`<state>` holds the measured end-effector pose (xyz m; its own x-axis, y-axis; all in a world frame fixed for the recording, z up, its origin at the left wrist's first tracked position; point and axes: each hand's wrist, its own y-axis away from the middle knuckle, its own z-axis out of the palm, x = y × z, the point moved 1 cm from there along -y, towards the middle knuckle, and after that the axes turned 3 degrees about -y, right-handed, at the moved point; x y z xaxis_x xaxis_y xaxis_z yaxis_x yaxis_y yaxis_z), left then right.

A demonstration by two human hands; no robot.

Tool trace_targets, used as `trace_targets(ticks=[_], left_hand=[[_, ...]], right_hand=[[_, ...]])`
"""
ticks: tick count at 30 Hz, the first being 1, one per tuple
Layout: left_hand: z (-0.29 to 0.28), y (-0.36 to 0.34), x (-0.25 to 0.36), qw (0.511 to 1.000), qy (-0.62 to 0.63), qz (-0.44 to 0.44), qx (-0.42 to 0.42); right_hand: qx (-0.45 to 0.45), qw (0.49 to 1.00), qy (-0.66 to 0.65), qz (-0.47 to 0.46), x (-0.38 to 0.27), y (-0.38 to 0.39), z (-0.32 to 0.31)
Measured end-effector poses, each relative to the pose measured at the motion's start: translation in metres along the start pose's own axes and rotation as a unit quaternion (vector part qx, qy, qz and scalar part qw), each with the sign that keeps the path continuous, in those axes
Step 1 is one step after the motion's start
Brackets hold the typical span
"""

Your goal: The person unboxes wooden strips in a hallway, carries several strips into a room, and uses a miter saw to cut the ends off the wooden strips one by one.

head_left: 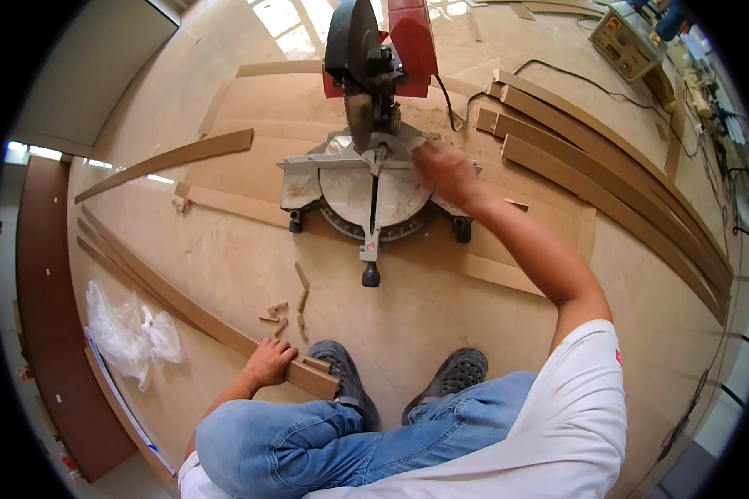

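My left hand (270,362) is closed around the near end of a long brown wooden trim strip (312,381), beside my left shoe. The strip runs along the floor toward the far left. My right arm reaches forward to a miter saw (341,187). Over the right part of its fence and table, my right hand (445,173) has its fingers bent and drawn together; what they hold, if anything, is hidden. The saw's blade head (366,66) is raised above the slotted round table. Its front handle (371,274) points toward me.
Flat cardboard (237,195) lies under the saw. Several trim strips (607,179) lie at the right, and another strip (183,160) at the left. Small wood offcuts (279,316) are scattered before my left shoe. A plastic bag (129,333) lies left; a black cable (578,83) crosses the far right.
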<state>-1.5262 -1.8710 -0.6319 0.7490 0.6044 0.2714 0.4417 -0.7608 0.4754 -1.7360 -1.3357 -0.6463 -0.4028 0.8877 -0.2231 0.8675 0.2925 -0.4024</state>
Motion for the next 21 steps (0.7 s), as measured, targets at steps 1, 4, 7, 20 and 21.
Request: trace_targets(ticks=[1,4,7,20,21], left_hand=[[-0.004,-0.004,0.001,1.0,0.003,0.004,-0.003],[-0.006,-0.005,0.001,1.0,0.005,0.007,-0.002],[-0.002,-0.001,0.003,1.0,-0.006,0.01,0.004],[-0.003,-0.001,0.0,1.0,-0.008,0.01,-0.004],[-0.003,-0.001,0.001,1.0,-0.011,0.013,-0.005]], right_hand=[[-0.028,0.995,0.066,-0.077,-0.012,0.004,0.011],[-0.027,0.993,-0.011,-0.118,-0.047,0.0,0.033],[-0.09,0.989,0.066,-0.1,-0.066,-0.006,0.054],[-0.005,1.0,-0.018,-0.015,-0.09,-0.017,0.068],[-0.036,0.998,-0.047,-0.005,-0.092,-0.017,0.063]])
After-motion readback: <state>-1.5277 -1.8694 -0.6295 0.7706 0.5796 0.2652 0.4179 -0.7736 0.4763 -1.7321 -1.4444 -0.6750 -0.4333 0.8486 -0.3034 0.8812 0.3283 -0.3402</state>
